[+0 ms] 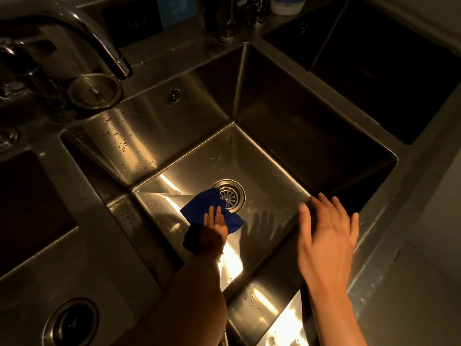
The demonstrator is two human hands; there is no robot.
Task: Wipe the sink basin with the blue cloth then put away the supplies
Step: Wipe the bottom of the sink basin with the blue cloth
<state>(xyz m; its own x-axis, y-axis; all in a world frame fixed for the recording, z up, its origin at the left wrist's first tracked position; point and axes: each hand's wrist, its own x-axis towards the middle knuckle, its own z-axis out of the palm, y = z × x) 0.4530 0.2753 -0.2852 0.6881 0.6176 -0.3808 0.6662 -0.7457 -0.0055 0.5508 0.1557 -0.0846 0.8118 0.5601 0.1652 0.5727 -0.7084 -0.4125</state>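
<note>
1. The left hand (215, 228) is down at the bottom of the deep square stainless-steel sink basin (279, 136), fingers flat and together, pressing the crumpled dark-blue cloth (199, 206) against the floor. The cloth sits just left of the round slotted metal drain (230, 196), one edge lapping its rim.
2. The right hand (326, 228) hangs above the basin's near right side, fingers spread and empty, holding nothing; whether it touches the steel I cannot tell.
3. My read: this is mid-wipe on the floor, with the walls yet to be done. Droplets speckle the left wall, so that side looks like it needs a pass.
4. To do it well, keep the palm flat so the whole pad of cloth meets the steel, not just a bunched corner. Opening the cloth out a little would cover more per stroke.
5. Work from the corners inward, pushing water toward the drain, then circle the drain's rim.
6. One risk: a loose corner could catch in the drain slots, so keep it tucked under the fingers.
7. Up on the left ledge, the round metal drain stopper (94, 91) sits under the curved chrome tap (99, 43). Both are clear of the wiping path.
</note>
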